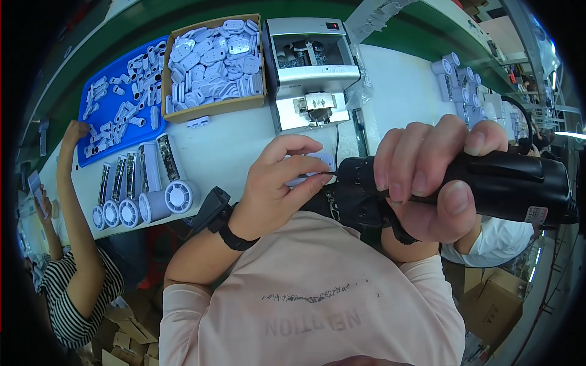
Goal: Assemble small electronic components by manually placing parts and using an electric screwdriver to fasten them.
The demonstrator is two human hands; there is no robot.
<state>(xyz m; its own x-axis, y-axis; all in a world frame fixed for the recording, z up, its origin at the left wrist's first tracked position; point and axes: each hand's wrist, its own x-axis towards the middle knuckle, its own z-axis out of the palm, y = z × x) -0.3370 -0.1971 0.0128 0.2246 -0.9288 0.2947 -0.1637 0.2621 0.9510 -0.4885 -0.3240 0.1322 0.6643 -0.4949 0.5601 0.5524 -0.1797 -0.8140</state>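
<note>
My right hand (436,174) is wrapped round a black electric screwdriver (506,186), held sideways with its thin bit (331,173) pointing left. My left hand (284,177) has its thumb and fingers pinched together at the bit's tip. Anything tiny between those fingertips is hidden. Behind them shows part of a pale plastic cover (328,160); I cannot tell whether the hand touches it. Just beyond my hands stands a silver screw feeder (311,76), with loose screws behind its window.
Left of the feeder are a cardboard box (213,111) of pale plastic covers and a blue tray (101,58) of small parts. Several open fan housings with circuit boards (171,155) stand at left. More housings (458,85) stand at right. A co-worker's hand (76,130) reaches the tray.
</note>
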